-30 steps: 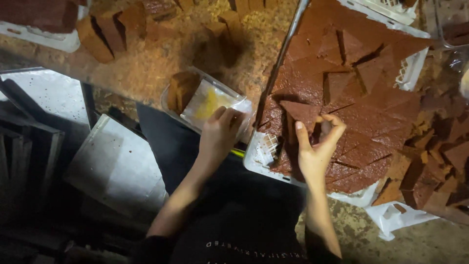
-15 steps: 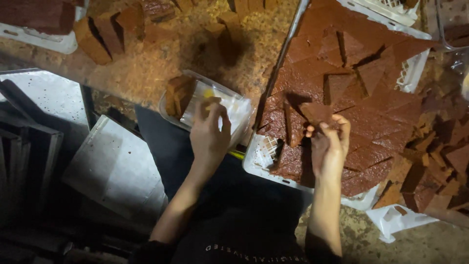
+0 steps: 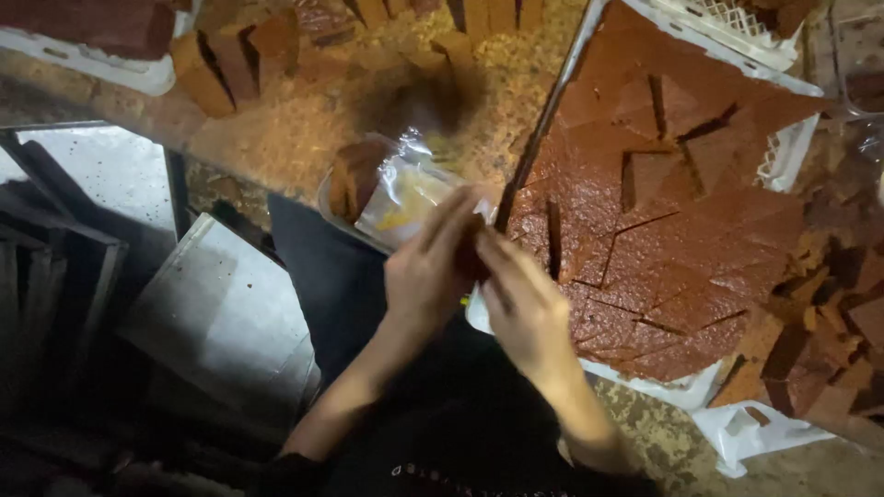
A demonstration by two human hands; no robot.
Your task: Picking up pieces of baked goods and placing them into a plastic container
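- Near the middle of the picture, the left hand (image 3: 425, 276) and the right hand (image 3: 520, 308) are brought together, fingertips touching.
- A dark brown piece (image 3: 471, 260) is pinched between the fingers of both hands. Only a small bit of it is seen.
- From the brown piece, the clear plastic tray (image 3: 405, 198) lies at about 11 o'clock, just beside the left hand. The left hand is the nearer one to it.
- A brown block (image 3: 354, 175) is already stood in the tray at its 9 o'clock end. The tray's long side runs from 10 o'clock to 4 o'clock.
- At 3 o'clock from the hands, the big slab of cut brown squares (image 3: 672, 230) is laid on a white crate (image 3: 686, 391).
- The desk (image 3: 276, 138) is covered with crumbs.
- The shape of the pinched piece is hidden by the fingers, so its long side cannot be told.
- More brown pieces at the right edge (image 3: 829, 350) are dark and hard to make out.
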